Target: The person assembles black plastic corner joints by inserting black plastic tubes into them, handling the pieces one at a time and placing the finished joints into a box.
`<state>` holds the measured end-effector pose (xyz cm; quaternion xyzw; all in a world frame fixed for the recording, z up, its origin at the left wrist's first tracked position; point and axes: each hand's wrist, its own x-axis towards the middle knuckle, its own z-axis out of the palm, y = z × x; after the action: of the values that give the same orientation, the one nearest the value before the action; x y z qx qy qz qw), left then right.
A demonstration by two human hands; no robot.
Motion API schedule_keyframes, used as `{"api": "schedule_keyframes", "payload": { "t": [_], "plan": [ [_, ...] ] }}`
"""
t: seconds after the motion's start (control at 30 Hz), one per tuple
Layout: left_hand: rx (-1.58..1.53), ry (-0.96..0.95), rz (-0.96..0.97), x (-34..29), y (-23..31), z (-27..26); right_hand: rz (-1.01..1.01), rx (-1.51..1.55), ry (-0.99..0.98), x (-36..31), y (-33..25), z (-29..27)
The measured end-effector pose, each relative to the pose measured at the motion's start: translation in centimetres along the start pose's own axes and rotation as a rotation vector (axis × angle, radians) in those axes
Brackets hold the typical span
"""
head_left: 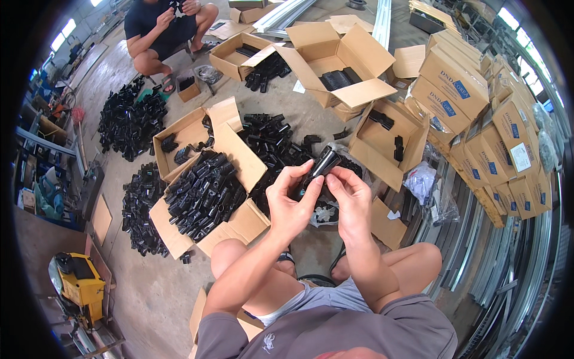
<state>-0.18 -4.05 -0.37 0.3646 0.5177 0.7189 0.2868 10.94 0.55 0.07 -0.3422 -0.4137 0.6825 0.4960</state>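
Note:
In front of my knees, both hands hold a glossy black tubular plastic part [326,160], tilted up to the right. My left hand [291,200] pinches its lower left side with thumb and fingers. My right hand [353,197] grips it from the other side, thumb close to its near edge. What my fingers cover of the part is hidden. Beyond and below my hands lies a heap of similar black parts [263,134]. To the left, a cardboard box [242,222] with spread flaps is heaped with black parts. A crumpled clear bag [324,215] shows between my wrists.
More black heaps [133,113] lie left. Open cartons stand ahead, including a large one [359,94] and one at right [373,158]. Stacked cartons [451,84] and metal profiles [484,257] line the right. A co-worker [158,36] squats far left. A yellow machine [84,287] stands near left.

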Motion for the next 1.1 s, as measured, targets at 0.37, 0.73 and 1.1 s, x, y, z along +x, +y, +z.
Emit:
{"api": "schedule_keyframes", "payload": {
  "t": [0.37, 0.73, 1.1],
  "plan": [
    [0.069, -0.017, 0.035, -0.2, 0.1, 0.1, 0.106, 0.023, -0.043, -0.2, 0.0, -0.7],
    [0.06, -0.062, 0.01, -0.3, -0.2, 0.3, 0.199, 0.021, -0.121, 0.2, -0.5, -1.7],
    [0.05, -0.058, -0.017, -0.3, -0.2, 0.3, 0.059, 0.003, -0.002, -0.2, 0.9, -1.2]
  ]
}}
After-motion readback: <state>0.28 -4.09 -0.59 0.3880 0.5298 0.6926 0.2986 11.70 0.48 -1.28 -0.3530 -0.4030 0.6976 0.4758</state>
